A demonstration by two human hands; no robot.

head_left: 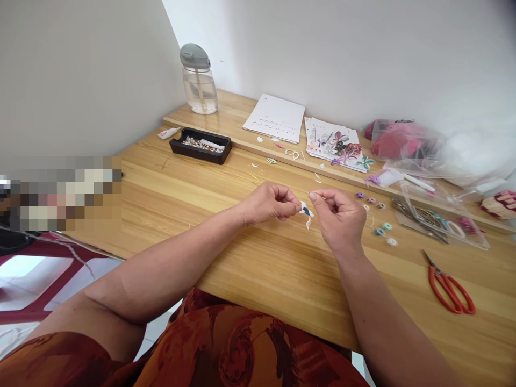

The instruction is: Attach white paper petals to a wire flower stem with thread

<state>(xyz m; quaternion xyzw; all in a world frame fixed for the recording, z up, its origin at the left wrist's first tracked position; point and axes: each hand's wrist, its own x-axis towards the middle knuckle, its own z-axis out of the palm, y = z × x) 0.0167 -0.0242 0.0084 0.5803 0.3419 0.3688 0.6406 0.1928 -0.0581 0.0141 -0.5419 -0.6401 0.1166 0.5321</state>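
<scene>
Both hands meet over the middle of a wooden table [258, 269]. My left hand [268, 202] is closed in a pinch on a small white and blue paper piece [306, 210]. My right hand [341, 217] is also closed, its fingertips pinching the other side of the same piece, with what looks like a thin stick poking out above the fingers. A short white strip hangs below the piece. Several small coiled paper rounds [381, 228] lie just right of my right hand.
Red-handled scissors [448, 285] lie at the right. A black tray [200, 145] and a water bottle [198, 80] stand at the back left. White template sheets [275, 117], a card with paper flowers [338, 144] and plastic bags [435, 207] line the back.
</scene>
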